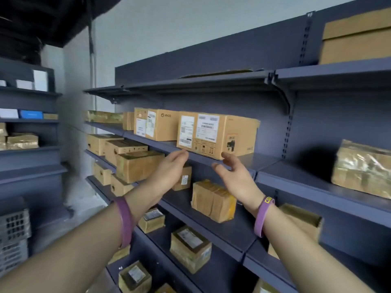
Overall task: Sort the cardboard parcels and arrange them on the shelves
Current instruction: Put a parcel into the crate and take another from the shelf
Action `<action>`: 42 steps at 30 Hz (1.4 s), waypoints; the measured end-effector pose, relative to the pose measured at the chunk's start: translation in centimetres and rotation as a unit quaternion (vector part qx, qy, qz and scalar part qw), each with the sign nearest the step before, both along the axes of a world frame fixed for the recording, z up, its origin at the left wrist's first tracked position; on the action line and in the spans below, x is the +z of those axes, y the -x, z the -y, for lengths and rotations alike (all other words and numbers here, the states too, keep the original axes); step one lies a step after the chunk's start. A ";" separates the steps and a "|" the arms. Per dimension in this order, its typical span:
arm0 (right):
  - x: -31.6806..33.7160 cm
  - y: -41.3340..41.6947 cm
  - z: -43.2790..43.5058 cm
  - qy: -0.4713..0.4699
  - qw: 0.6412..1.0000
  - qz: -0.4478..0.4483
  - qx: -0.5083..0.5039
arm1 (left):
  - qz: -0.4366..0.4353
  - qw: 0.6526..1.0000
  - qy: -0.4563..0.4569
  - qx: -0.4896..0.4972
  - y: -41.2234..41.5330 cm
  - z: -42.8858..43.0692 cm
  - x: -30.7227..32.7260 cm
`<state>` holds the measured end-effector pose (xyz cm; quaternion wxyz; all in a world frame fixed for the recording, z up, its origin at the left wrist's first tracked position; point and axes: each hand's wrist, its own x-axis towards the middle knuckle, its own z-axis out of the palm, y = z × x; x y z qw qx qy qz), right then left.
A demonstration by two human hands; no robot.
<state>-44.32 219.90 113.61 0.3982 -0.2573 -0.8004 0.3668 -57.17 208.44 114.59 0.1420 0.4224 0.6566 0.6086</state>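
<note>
Your left hand (169,168) was raised with the fingers straight and close together, and it held nothing. Its fingertips were at the lower left corner of the large cardboard parcel (220,134); I cannot tell if they touched it. Your right hand (234,178) was also spread and loose, with the thumb apart from the fingers, just below the parcel's near right corner.

The parcel stood on the dark blue shelf (262,159), close to its front edge. On its front face were two white shipping labels with barcodes, but their text was too small to read. Below them were printed handling symbols.

Just to the left, on the same shelf, stood a second parcel (163,125) with the word "PICO" printed on its side and white labels on its front.

Each wrist had a purple wristband. The right wristband (263,216) showed yellow letters beginning with "CO"; the rest was hidden.
</note>
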 end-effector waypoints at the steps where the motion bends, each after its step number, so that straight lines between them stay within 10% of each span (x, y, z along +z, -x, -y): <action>1: 0.0 2.5 -0.4 -0.001 1.000 0.000 0.019 | -0.002 1.000 0.001 0.021 2.1 0.0 -0.2; 18: 2.8 41.1 -3.8 0.001 0.969 0.028 0.246 | -0.014 0.973 0.002 0.228 35.3 0.0 1.9; 42: 4.5 91.7 -2.7 -0.033 0.979 0.062 0.192 | 0.008 0.982 -0.015 0.190 85.6 1.4 2.5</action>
